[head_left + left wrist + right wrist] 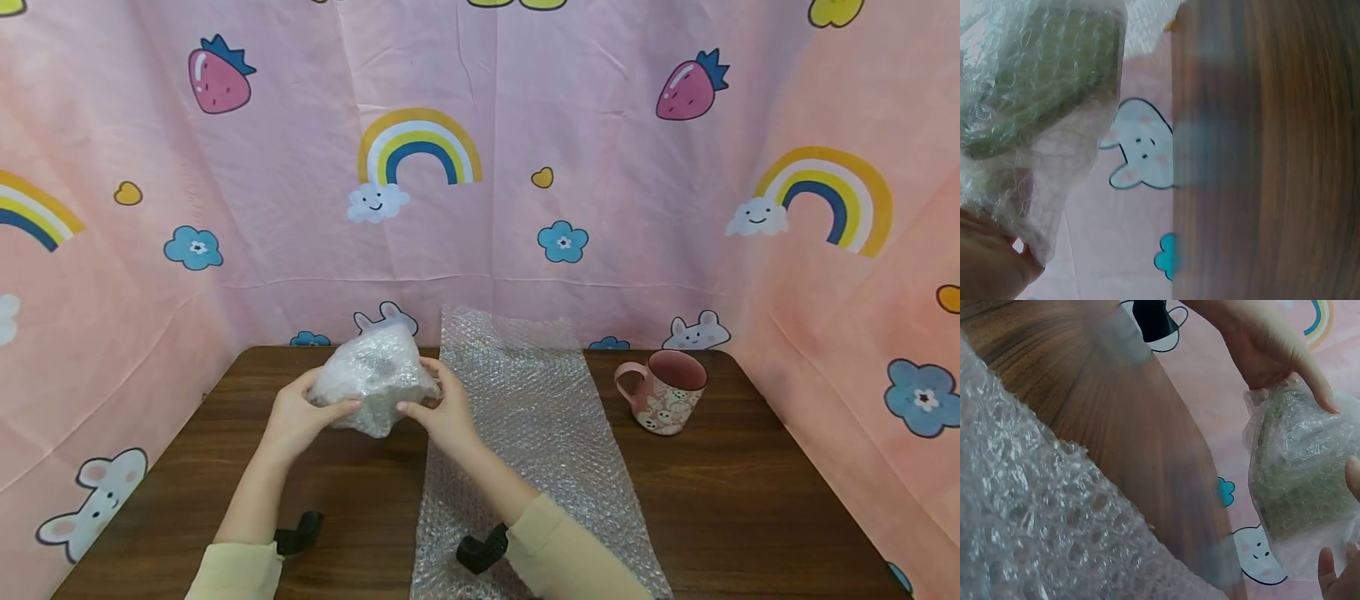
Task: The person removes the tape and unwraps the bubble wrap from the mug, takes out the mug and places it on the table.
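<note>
Both hands hold a bundle wrapped in bubble wrap [378, 367] above the left part of the table. The left hand [294, 418] grips its left side with the thumb across the front. On the other side, the right hand [452, 410] holds it between thumb and fingers. Something greenish shows through the layers of the wrapped bundle [1054, 75] in the left wrist view; its shape is mostly hidden. Loose wrap gathers at the bundle's ends, one of them by the left hand [1266, 347] in the right wrist view.
A long sheet of bubble wrap [532, 433] lies flat over the middle of the wooden table [750, 500], under the right forearm. A pink patterned mug [667, 396] stands toward the back right, handle to the left. Pink printed cloth [637, 233] hangs around the table.
</note>
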Motion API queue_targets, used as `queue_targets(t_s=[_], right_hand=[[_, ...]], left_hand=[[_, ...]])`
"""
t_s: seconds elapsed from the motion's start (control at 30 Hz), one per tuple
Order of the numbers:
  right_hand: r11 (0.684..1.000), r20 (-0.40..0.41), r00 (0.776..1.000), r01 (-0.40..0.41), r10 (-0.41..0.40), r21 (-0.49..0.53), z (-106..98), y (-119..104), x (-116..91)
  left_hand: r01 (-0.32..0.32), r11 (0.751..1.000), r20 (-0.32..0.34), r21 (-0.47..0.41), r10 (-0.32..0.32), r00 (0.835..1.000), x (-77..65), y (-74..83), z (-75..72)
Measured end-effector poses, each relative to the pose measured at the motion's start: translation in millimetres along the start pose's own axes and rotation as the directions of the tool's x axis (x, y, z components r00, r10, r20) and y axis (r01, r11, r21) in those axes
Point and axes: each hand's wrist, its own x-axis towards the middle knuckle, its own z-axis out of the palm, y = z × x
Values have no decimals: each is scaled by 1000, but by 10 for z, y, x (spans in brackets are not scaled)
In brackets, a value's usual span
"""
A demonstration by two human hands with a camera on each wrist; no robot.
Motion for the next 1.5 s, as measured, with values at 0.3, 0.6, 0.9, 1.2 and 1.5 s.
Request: queue_targets(t_s=[0.3,0.6,0.9,1.2,1.5], right_hand=[[999,-91,996,-24,20,-39,-121,-1,-30],[999,-139,990,-3,-5,-53,-260,3,-71],[993,-142,990,-13,-4,-118,-523,-2,-167],[988,-168,986,-43,18,-146,-859,23,-320],[989,-204,979,-58,29,-136,-1124,-1,-415]], left_hand=[[-12,1000,-21,-23,12,1000,-38,143,183],[0,999,-26,-44,-2,1000,-54,203,356],[-37,995,-22,-92,35,999,-64,301,592],[-104,984,-6,-141,104,995,-70,430,896],[-113,980,24,-165,118,993,-58,554,1151]])
